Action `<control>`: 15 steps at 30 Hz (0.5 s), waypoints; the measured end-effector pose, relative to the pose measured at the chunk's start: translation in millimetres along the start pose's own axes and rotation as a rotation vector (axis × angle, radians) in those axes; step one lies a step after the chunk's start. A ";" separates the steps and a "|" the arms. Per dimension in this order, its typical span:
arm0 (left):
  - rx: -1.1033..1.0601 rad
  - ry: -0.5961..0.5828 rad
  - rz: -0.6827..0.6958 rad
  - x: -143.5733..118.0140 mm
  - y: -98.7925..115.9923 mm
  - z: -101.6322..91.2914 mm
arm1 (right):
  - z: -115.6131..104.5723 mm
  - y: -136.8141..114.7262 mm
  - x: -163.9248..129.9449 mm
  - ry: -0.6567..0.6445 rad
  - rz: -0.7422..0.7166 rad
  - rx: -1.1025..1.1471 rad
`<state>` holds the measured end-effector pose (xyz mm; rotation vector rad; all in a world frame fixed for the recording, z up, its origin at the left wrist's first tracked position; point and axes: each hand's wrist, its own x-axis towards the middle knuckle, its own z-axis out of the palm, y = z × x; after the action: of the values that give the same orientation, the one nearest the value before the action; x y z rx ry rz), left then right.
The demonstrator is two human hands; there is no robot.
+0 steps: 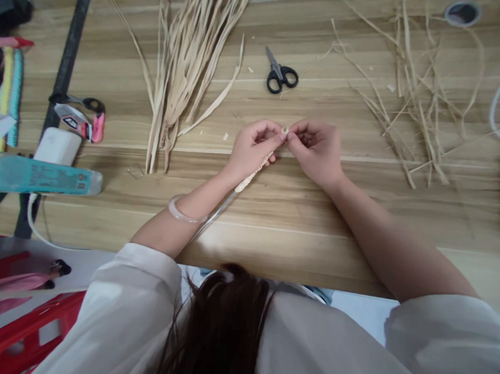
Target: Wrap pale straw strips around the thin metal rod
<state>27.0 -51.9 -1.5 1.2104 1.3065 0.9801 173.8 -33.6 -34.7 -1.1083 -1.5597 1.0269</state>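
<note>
A thin metal rod [218,212], its upper part covered in a bumpy pale braided wrap [250,178], slants up from beside my left forearm. My left hand [256,148] is closed round the wrapped part. At the upper end sits a small pale rolled ring [284,130], between the fingertips of both hands. My right hand [317,151] pinches at this ring; its curled fingers hide whether a strip is also in them. Black-handled scissors [279,75] lie open just beyond my hands.
A bundle of dry flat straw strips [194,54] lies at the far left, with loose thin strips [424,102] at the right. At the left are a white charger [58,146], a teal box [43,175], a second pair of scissors [92,104] and a red stool [25,331].
</note>
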 end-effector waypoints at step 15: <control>0.001 0.012 0.003 0.6 -0.5 0.2 | -0.6 -1.6 -1.1 -0.007 -0.048 0.046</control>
<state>27.1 -51.4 -2.1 1.2089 1.3150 0.9906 174.2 -35.0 -33.3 -1.0326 -1.5536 1.0305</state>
